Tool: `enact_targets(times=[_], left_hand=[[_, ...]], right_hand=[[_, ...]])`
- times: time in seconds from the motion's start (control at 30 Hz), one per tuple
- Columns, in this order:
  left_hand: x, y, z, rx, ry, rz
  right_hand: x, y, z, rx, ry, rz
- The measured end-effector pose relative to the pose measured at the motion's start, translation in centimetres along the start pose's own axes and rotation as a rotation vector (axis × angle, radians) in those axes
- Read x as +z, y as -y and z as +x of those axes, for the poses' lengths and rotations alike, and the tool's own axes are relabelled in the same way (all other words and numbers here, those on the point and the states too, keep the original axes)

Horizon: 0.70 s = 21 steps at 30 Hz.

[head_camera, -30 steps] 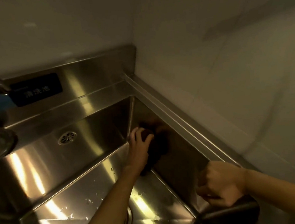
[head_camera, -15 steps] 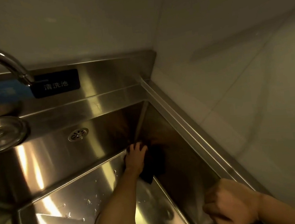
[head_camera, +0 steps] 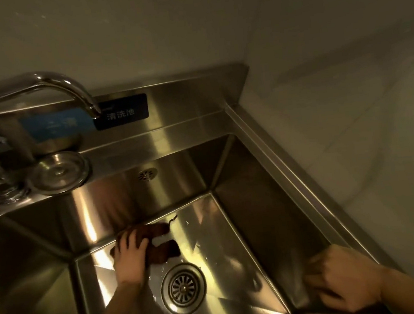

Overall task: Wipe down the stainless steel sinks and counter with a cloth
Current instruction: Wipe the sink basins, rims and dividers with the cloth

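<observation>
A deep stainless steel sink (head_camera: pixel 267 217) fills the view. My left hand (head_camera: pixel 130 256) presses a dark brown cloth (head_camera: pixel 160 242) flat on the sink floor, near the back wall and just above the round drain (head_camera: pixel 183 288). Part of the cloth lies under my palm and fingers. My right hand (head_camera: pixel 349 280) rests on the sink's front right rim with its fingers curled over the edge; it holds nothing that I can see.
A curved chrome faucet (head_camera: pixel 64 88) reaches over the back left, beside a round metal cap (head_camera: pixel 59 171). Dark and blue labels (head_camera: pixel 123 112) sit on the backsplash. An overflow hole (head_camera: pixel 146 175) marks the back wall. White walls close the right side.
My left hand slid the cloth from the sink's right wall near the back corner down onto the floor and leftward. The view shifted, bringing the faucet and drain into sight.
</observation>
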<state>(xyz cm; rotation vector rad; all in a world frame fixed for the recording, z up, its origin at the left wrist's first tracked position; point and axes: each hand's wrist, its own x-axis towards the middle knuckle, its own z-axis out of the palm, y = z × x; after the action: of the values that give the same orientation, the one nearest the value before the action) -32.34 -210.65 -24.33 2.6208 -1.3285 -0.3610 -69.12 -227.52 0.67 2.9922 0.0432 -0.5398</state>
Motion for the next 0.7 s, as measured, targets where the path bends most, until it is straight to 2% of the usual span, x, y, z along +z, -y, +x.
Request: enact_targets(times=[0.1,0.2,0.47,0.63,0.7], left_hand=[[0.4,1.4,-1.4,-0.167,0.075,-0.023],[1.0,-1.4,-1.0,-0.173,0.150,-0.051],[2.6,-12.5,6.0,0.186,0.201,-0.050],[4.1,-16.2,8.8,0.321,0.267,0.034],[4.5,-16.8,8.7,0.436,0.257,0.062]], right_hand=[[-0.1,0.1,0.0,0.002,-0.004,-0.020],[-0.2,0.3,-0.1,0.020,-0.007,-0.024],[0.3,0.2,-0.2,0.062,0.113,0.117],[0.6,0.0,-0.2,0.058,0.126,0.136],[0.6,0.1,0.0,0.058,0.164,0.159]])
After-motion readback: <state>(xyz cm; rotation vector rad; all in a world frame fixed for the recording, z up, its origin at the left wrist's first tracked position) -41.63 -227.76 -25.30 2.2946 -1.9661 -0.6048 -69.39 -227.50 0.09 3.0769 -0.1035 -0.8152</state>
